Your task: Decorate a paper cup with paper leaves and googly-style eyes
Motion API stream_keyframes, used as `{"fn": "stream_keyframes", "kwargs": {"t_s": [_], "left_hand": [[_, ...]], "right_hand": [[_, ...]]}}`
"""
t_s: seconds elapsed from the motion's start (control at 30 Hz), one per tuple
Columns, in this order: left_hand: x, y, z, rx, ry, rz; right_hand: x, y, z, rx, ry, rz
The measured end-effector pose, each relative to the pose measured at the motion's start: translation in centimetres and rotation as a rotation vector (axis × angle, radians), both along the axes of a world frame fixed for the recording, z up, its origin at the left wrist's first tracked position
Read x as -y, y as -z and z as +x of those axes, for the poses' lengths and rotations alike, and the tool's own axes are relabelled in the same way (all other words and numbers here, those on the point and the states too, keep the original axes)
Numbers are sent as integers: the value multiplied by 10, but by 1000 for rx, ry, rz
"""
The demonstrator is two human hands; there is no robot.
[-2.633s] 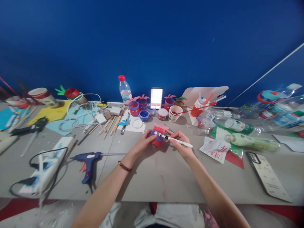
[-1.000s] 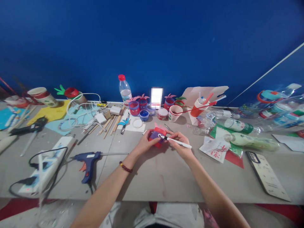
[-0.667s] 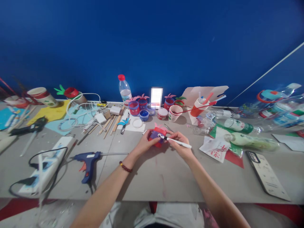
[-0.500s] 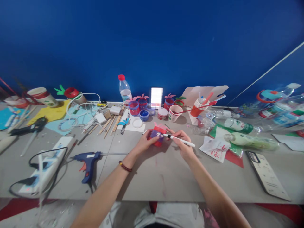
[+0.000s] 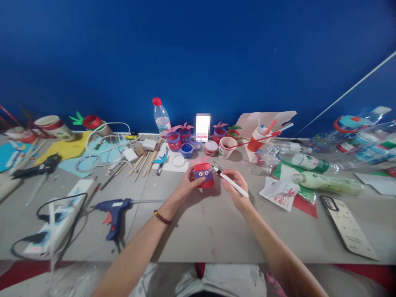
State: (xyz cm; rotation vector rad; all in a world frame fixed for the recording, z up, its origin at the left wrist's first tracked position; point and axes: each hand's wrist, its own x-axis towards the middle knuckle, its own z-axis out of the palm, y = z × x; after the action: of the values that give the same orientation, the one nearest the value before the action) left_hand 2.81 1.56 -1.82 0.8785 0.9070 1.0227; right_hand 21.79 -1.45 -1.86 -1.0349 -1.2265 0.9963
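Note:
My left hand (image 5: 187, 185) is closed round a small red and purple cup (image 5: 204, 182) with two white eyes with dark pupils and pink paper hair on its rim. Its thumb presses on the front, below the eyes. Between the fingers of my right hand (image 5: 237, 184) is a white marker pen (image 5: 232, 185), its black tip end pointing up and left. The tip stands apart from the cup, just to its right. Similar red and purple cups (image 5: 173, 141) with pink paper tops stand at the back, beside an open pot of blue paint (image 5: 187, 149).
A blue glue gun (image 5: 116, 212) and a white power strip (image 5: 66, 214) lie on the left. A paper cup with a brush (image 5: 227, 147) stands behind my hands. Plastic bottles (image 5: 309, 162) and a phone (image 5: 348, 227) lie on the right. A blue wall (image 5: 198, 53) rises behind.
The marker's tip has drawn back from the eye on the cup, and the pen has tilted more steeply. The cup has turned and shifted slightly to the left in my left hand.

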Motion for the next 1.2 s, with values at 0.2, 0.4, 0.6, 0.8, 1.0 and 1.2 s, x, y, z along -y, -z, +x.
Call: {"fn": "stream_keyframes", "kwargs": {"t_s": [0.2,0.4,0.6,0.8,1.0,1.2], "left_hand": [[3,-6,3,46,-8,-8],[1,1,5,56,-33,-43],[1,3,6,29,-90,-51],[4,-6,9,11,-117,-40],[4,-5,9,-3,-104,-40],[5,-9,10,-33,-117,-19]], "right_hand": [[8,-2,-6,116,-26,116],[9,6,-11,146,-7,133],[10,6,-12,178,23,118],[11,0,-11,227,48,92],[6,-1,-11,197,52,130],[7,7,-10,194,85,144]]}}
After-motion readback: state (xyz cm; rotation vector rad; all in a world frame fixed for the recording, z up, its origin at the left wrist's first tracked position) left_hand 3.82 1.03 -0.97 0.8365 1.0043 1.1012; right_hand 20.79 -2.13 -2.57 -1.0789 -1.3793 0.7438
